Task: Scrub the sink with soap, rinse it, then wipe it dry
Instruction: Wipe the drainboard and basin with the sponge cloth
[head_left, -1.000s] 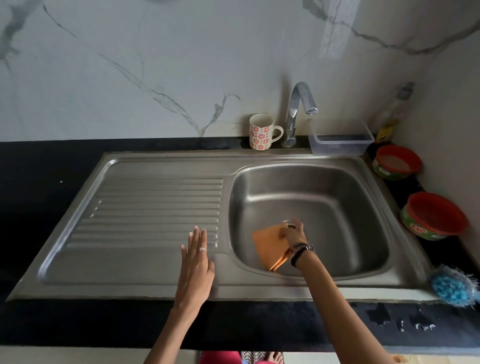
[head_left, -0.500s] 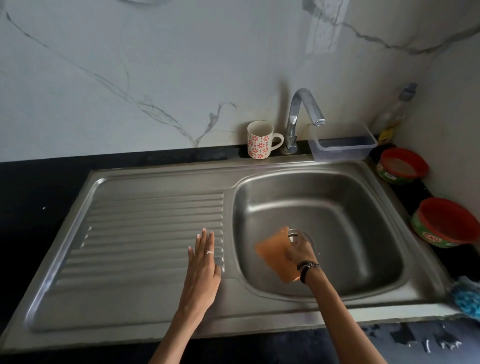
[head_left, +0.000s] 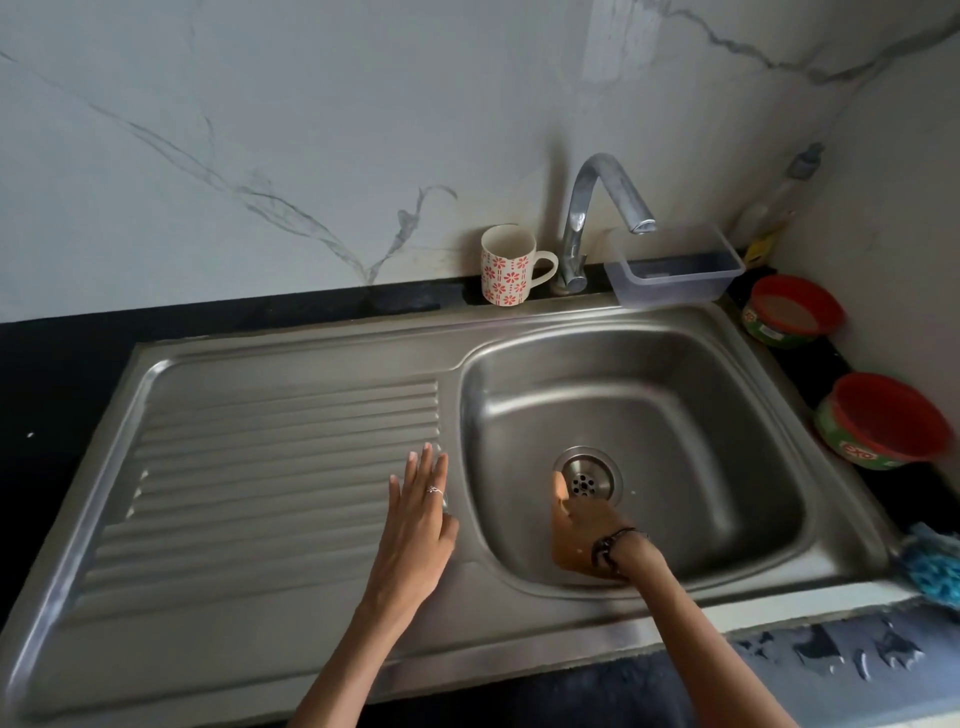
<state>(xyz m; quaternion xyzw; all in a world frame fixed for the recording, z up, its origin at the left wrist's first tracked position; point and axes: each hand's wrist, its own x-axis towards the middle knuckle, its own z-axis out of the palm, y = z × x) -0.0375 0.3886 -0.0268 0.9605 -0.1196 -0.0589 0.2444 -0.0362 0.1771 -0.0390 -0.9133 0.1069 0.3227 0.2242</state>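
The steel sink (head_left: 571, 318) has a ribbed drainboard on the left and a basin on the right with a round drain (head_left: 588, 475). My right hand (head_left: 584, 535), blurred by motion, is down on the basin floor just in front of the drain and grips an orange cloth (head_left: 560, 491). A strip of the cloth shows past the fingers beside the drain; the hand covers the other part of it. My left hand (head_left: 421, 519) lies flat with straight fingers on the drainboard at the basin's left edge. The faucet (head_left: 597, 208) is dry, with no water running.
A flowered mug (head_left: 506, 266) and a clear plastic container (head_left: 675, 280) stand behind the sink by the faucet. Two red-lidded tubs (head_left: 795, 309) (head_left: 888, 421) sit on the black counter at right, with a blue scrubber (head_left: 935, 566) at the front right and a bottle (head_left: 779, 208) in the corner.
My right hand slid the orange cloth across the basin floor, uncovering the drain. The camera moved closer. My left hand stayed flat on the drainboard.
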